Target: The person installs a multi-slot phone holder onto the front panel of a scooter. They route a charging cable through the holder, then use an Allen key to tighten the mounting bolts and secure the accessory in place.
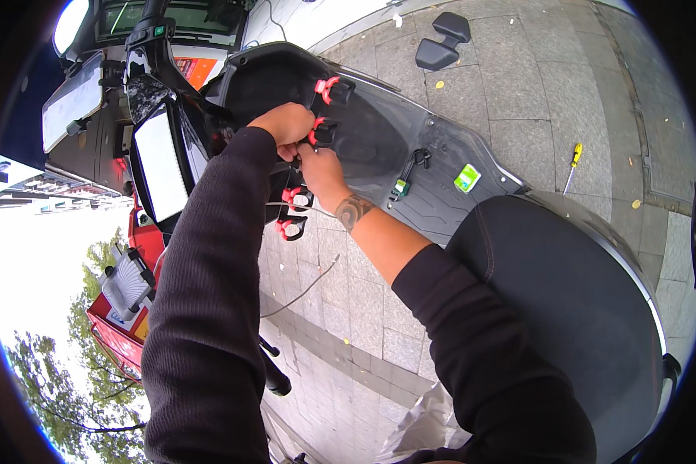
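Black scooter seat (564,301) at four o'clock from hands; dark front panel (371,147) at three. Left hand (282,122), right hand (322,172): fingers curled, tips together, any grip hidden, cannot tell. Red-and-black clip (325,134) just beside right fingertips, at two o'clock.

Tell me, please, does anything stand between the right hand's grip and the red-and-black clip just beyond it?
Nothing visible stands between the right hand's grip and that red-and-black clip. The left hand's grip is at the clip's left side. Whether either touches it, I cannot tell.
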Demonstrator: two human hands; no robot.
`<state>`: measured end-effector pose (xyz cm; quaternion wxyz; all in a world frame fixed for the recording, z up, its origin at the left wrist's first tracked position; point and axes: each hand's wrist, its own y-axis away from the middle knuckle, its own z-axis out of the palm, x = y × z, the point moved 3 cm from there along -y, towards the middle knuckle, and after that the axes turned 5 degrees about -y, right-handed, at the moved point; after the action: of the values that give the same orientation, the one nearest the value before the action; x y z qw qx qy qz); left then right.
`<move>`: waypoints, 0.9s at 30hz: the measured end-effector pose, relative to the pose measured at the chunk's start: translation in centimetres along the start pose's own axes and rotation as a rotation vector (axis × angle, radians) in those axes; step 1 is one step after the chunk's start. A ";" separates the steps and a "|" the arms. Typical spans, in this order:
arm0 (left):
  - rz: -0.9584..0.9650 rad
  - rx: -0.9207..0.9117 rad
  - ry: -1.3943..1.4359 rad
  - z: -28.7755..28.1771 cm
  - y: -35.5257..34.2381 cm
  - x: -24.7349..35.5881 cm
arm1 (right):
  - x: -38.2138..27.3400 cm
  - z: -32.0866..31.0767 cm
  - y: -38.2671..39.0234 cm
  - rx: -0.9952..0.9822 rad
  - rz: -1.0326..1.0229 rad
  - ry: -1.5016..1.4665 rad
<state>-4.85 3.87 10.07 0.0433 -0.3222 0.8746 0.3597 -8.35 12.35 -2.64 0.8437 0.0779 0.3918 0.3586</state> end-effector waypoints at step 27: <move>-0.006 0.022 -0.091 -0.2 1.1 1.5 | 1.9 0.2 -1.3 -0.022 0.003 -0.103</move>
<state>-6.65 3.54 10.48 0.0876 -0.3079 0.8746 0.3642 -6.60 12.69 -4.19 0.8631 0.0875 0.3437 0.3596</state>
